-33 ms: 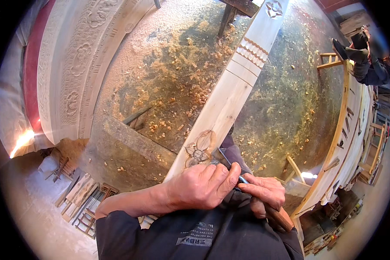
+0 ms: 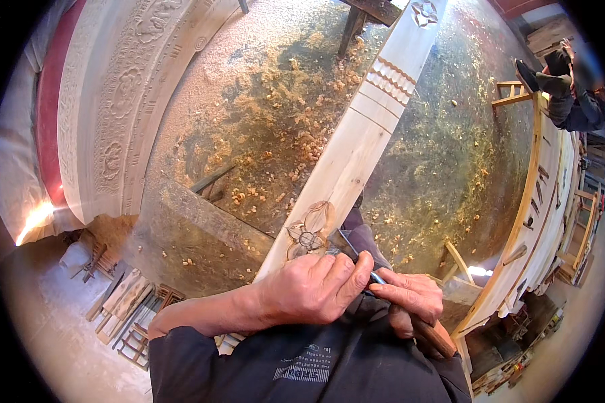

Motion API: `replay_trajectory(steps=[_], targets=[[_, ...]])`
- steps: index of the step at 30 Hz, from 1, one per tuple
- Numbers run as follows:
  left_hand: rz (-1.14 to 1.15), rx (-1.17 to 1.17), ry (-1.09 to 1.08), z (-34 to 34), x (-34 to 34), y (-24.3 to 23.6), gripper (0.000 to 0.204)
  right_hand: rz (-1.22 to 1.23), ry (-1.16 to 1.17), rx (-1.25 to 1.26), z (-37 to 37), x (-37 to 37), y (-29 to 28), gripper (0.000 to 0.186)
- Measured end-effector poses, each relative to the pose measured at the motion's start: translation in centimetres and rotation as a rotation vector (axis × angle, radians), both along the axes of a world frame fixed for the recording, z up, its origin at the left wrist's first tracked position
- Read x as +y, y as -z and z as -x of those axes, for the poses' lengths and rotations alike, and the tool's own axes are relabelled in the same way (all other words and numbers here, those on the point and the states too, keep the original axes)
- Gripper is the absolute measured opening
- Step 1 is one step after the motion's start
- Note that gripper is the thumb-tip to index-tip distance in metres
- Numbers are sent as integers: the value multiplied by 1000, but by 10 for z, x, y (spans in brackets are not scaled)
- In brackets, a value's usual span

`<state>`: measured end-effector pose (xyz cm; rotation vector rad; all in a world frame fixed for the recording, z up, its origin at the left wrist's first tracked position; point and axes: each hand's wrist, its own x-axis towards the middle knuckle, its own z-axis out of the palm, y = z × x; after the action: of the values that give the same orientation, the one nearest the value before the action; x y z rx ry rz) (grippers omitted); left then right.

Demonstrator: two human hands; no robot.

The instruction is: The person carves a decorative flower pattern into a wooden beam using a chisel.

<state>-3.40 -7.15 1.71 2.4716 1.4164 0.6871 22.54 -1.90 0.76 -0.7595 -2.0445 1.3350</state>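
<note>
A long pale wooden board (image 2: pixel 356 148) runs diagonally away from me, with grooved bands and carved motifs; a flower (image 2: pixel 308 238) is partly carved at its near end. My left hand (image 2: pixel 316 289) grips the metal shank of a chisel (image 2: pixel 343 243), its knuckles over the board's near end. The flat blade lies at the flower's right side. My right hand (image 2: pixel 410 299) is closed on the chisel's handle, just right of my left hand.
A carved pale panel (image 2: pixel 114 134) lies at left. Wood shavings (image 2: pixel 249 195) cover the floor around a dark beam (image 2: pixel 215 221). At right stands a wooden bench (image 2: pixel 521 242) with tools on it; beyond, another person (image 2: pixel 575 101) sits. Wood pieces (image 2: pixel 121 309) lie at lower left.
</note>
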Motion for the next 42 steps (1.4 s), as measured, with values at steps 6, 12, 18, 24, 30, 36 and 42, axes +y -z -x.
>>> replay_trajectory(steps=[6,12,18,24,30,36,42], targets=[[23,-23,-9,-1,1,-1,56,22,-32,8,5,12,-8,49],[59,-2,-20,-3,2,-2,57,76,-27,68,3,14,2,46],[78,3,-18,-4,2,-3,56,115,-63,85,2,16,5,46],[65,3,-40,-5,2,-2,55,94,-19,74,4,12,8,32],[52,60,-23,-2,7,-5,43,121,-66,92,3,17,7,43],[84,-4,-63,-6,0,-2,48,97,-35,99,7,11,13,42],[118,-41,-104,-6,0,-2,51,98,20,109,14,8,21,34]])
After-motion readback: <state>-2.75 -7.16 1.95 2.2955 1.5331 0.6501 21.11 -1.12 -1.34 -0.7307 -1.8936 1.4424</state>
